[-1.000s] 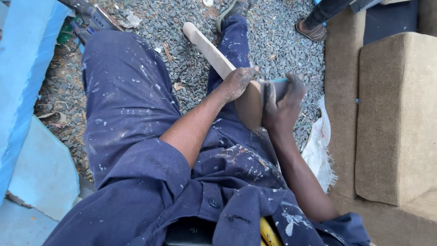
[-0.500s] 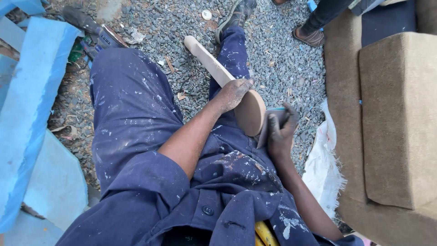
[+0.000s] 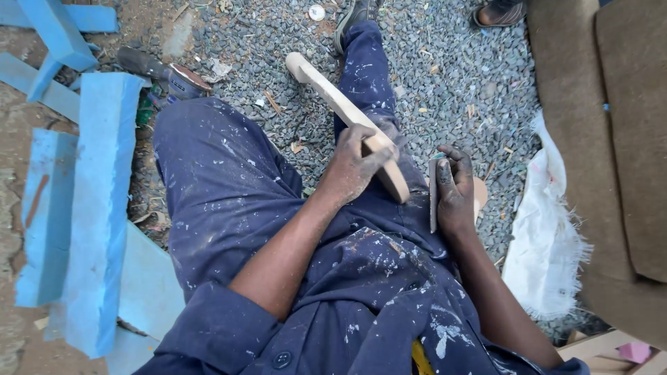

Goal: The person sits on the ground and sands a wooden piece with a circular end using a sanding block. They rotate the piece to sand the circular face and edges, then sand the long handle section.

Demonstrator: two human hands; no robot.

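Left hand (image 3: 353, 169) clamps the long tan wooden paddle-shaped piece (image 3: 345, 111) across the lap, right hand (image 3: 454, 186) pinches a grey sanding sheet (image 3: 433, 196) just beside it, white sack (image 3: 547, 222) on gravel.

no packages, labels, signs or screens show anywhere in this view.

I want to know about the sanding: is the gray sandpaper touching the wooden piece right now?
No. The right hand holds the sandpaper off to the side, apart from the wooden piece gripped by the left hand.
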